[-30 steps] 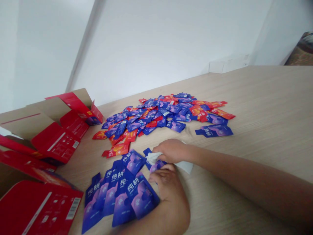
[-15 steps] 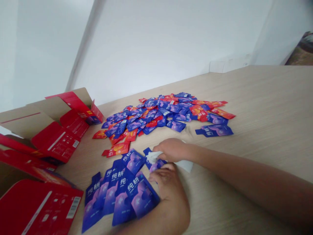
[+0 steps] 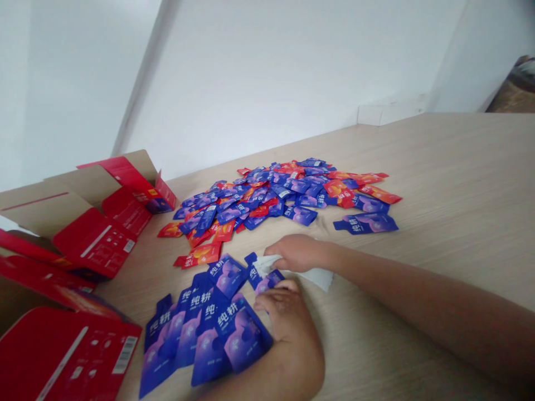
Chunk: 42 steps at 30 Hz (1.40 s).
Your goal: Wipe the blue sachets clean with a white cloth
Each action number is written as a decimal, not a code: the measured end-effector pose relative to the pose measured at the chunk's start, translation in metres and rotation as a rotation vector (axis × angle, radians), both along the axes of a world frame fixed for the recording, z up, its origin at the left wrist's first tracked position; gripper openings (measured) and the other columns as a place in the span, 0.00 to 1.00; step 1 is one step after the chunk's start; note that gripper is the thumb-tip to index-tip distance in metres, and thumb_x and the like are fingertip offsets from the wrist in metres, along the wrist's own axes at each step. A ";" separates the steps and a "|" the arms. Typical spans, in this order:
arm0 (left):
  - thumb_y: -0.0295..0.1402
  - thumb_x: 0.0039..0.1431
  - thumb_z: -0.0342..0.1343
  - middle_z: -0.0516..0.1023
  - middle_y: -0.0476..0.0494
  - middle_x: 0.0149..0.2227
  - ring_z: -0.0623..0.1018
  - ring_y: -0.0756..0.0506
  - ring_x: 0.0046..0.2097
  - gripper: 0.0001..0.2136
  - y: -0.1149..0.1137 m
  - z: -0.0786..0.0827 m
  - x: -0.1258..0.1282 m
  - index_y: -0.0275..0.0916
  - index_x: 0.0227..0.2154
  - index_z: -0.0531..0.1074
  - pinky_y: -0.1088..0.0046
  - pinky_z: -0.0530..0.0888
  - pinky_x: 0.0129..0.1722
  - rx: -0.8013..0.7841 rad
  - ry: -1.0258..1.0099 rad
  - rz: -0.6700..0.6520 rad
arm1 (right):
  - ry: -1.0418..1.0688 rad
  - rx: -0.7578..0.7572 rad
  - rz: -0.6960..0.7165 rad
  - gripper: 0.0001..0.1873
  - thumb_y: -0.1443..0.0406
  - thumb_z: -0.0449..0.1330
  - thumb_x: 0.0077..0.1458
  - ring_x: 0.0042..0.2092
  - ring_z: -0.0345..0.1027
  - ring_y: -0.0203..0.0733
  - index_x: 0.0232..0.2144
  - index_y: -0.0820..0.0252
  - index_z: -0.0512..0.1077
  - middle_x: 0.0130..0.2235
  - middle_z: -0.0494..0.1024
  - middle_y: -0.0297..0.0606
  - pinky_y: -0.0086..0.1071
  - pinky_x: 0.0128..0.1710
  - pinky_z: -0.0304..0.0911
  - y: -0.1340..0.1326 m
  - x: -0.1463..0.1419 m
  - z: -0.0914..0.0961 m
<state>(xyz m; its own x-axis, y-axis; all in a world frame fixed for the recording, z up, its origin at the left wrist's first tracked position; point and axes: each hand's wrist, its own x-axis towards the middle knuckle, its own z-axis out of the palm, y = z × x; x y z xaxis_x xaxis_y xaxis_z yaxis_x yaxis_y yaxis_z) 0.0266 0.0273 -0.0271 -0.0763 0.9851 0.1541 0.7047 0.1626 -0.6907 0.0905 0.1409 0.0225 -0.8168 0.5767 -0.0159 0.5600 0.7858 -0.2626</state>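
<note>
A blue-purple pouch [image 3: 263, 285] lies between my two hands on the wooden table. My left hand [image 3: 286, 309] is closed on its near end, fingers curled, with part of the grip hidden. My right hand [image 3: 295, 253] pinches a white tissue [image 3: 267, 263], which rests against the pouch's upper part; a loose end of it trails right under the wrist. Left of my hands, several blue-purple pouches [image 3: 240, 334] lie overlapping in a loose fan, with one more pouch [image 3: 226, 275] just above them.
A heap of blue and red pouches [image 3: 259, 195] covers the table farther back. One blue pouch [image 3: 368, 223] lies apart at its right. Open red cartons [image 3: 75, 351] line the left side. A white box [image 3: 370, 115] stands by the wall [image 3: 271, 72].
My right hand with the tissue has shifted slightly to the right across the pouch. My left hand stays in place on the pouch.
</note>
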 end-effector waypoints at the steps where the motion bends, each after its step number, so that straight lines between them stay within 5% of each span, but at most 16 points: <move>1: 0.16 0.51 0.40 0.78 0.27 0.30 0.78 0.35 0.31 0.15 0.000 0.000 -0.001 0.30 0.35 0.71 0.60 0.66 0.33 0.003 0.013 -0.002 | 0.002 0.015 -0.014 0.14 0.58 0.52 0.53 0.37 0.70 0.44 0.40 0.52 0.71 0.37 0.78 0.39 0.30 0.28 0.53 0.002 0.002 0.001; 9: 0.16 0.51 0.37 0.78 0.29 0.29 0.77 0.37 0.31 0.18 0.002 0.000 0.001 0.26 0.33 0.74 0.59 0.67 0.33 -0.005 -0.053 0.051 | 0.039 -0.006 0.113 0.15 0.57 0.50 0.55 0.39 0.70 0.44 0.43 0.49 0.71 0.39 0.77 0.37 0.31 0.31 0.56 -0.016 -0.006 0.004; 18: 0.16 0.50 0.40 0.78 0.27 0.29 0.78 0.35 0.31 0.15 0.000 0.000 -0.001 0.30 0.33 0.71 0.60 0.66 0.32 0.024 0.024 0.001 | 0.013 0.156 -0.044 0.16 0.59 0.51 0.54 0.39 0.69 0.46 0.45 0.51 0.69 0.39 0.76 0.41 0.32 0.31 0.56 -0.004 0.005 0.008; 24: 0.16 0.52 0.39 0.78 0.27 0.32 0.77 0.36 0.34 0.17 0.002 0.006 0.003 0.26 0.35 0.73 0.60 0.66 0.34 -0.035 -0.111 0.073 | 0.032 0.068 0.142 0.15 0.57 0.49 0.56 0.38 0.70 0.44 0.43 0.50 0.70 0.37 0.77 0.38 0.30 0.29 0.55 -0.017 -0.006 0.005; 30: 0.17 0.52 0.40 0.78 0.27 0.31 0.77 0.35 0.32 0.15 0.000 0.006 0.001 0.29 0.36 0.71 0.59 0.65 0.33 -0.031 -0.045 0.009 | -0.017 0.109 -0.030 0.16 0.59 0.51 0.54 0.40 0.69 0.46 0.44 0.51 0.69 0.39 0.77 0.40 0.32 0.31 0.56 0.003 0.004 -0.002; 38: 0.17 0.53 0.39 0.77 0.24 0.32 0.77 0.34 0.34 0.16 0.000 0.004 0.002 0.24 0.35 0.73 0.59 0.64 0.35 -0.037 -0.138 0.057 | 0.008 0.039 0.092 0.15 0.56 0.50 0.55 0.39 0.70 0.45 0.42 0.50 0.70 0.38 0.77 0.38 0.31 0.30 0.55 -0.017 -0.004 0.009; 42: 0.18 0.53 0.40 0.78 0.25 0.31 0.77 0.34 0.32 0.15 -0.001 0.005 0.002 0.27 0.36 0.72 0.59 0.64 0.34 -0.023 -0.075 0.018 | -0.033 0.045 -0.008 0.16 0.58 0.51 0.53 0.39 0.70 0.46 0.43 0.51 0.70 0.39 0.77 0.40 0.32 0.30 0.56 -0.007 -0.001 0.002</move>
